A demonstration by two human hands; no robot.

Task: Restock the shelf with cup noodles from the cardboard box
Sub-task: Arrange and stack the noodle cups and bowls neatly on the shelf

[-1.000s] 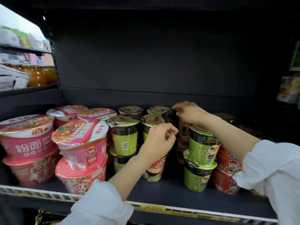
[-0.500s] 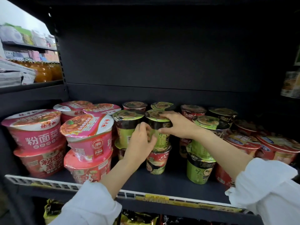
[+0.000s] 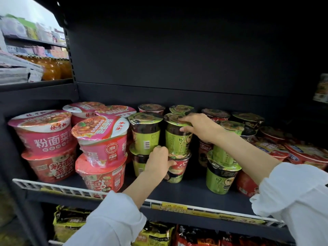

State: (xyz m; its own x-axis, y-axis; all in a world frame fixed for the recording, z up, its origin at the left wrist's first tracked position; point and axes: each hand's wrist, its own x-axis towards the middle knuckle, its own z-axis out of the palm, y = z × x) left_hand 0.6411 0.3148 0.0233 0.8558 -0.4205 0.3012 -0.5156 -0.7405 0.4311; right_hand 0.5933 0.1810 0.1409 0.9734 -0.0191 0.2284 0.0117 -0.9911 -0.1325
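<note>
The right hand [image 3: 198, 127] clasps the green cup [image 3: 177, 137] at its rim: fingers lie on the lid, thumb presses the side wall. This cup stands upright on a red cup [image 3: 178, 168], forming a two-high stack near the middle of the shelf [image 3: 186, 192]. The left hand [image 3: 157, 163] braces the stack at the joint between both cups, thumb on the red cup; the finger grip cannot be determined. A second green stack [image 3: 144, 139] stands just left. Pink bowls [image 3: 101, 139] occupy the left end.
</note>
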